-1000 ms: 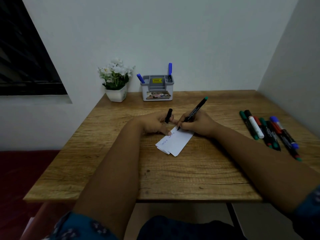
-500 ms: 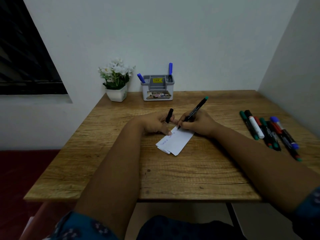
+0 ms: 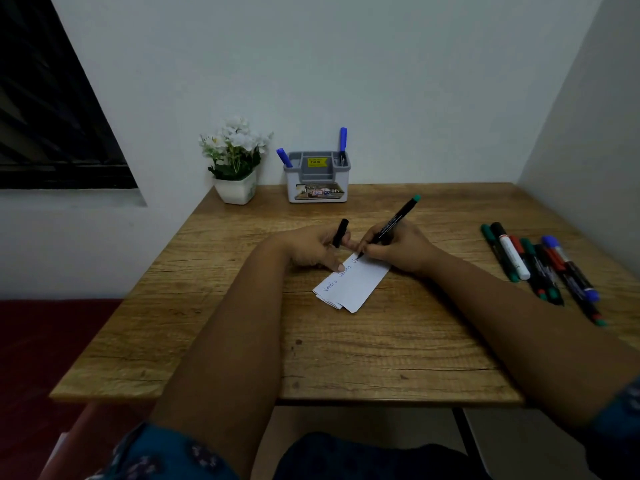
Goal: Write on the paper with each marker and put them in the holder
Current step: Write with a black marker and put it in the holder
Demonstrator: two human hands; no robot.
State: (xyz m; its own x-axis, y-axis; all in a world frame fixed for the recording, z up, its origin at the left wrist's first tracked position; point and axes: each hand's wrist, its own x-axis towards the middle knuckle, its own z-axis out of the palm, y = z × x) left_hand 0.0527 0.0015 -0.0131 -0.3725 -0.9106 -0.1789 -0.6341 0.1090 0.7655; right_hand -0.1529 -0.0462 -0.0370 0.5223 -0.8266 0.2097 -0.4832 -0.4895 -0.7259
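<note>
The wooden table (image 3: 242, 341) fills most of what I see, pushed into a corner of white walls, and over the last second almost nothing on it has shifted: my forearms lie where they were and only the writing has crept along. At the back edge stands the grey marker holder (image 3: 317, 178) with two blue-capped markers (image 3: 343, 138) already standing in it, beside a small white pot of white flowers (image 3: 236, 157). Off to my right, well apart from the paper, lies the row of waiting markers (image 3: 540, 265) in green, black, red and blue caps, untouched. In the middle sits the folded white paper (image 3: 356, 285), with a line of handwriting running toward its far end, a little longer than a second ago. My left hand (image 3: 311, 247) rests on the paper's near left edge, one fingertip pressing it down, while the curled fingers pinch the black cap (image 3: 341, 233) that I judge belongs to the marker in use. My right hand (image 3: 398, 249) grips the black marker with the green end (image 3: 394, 220) in a writing pinch, its tip touching the paper at the end of the line. Since the hands have barely moved, I judge I am mid-word with the third marker; capping it and carrying it to the holder comes next, with most of the set left.
</note>
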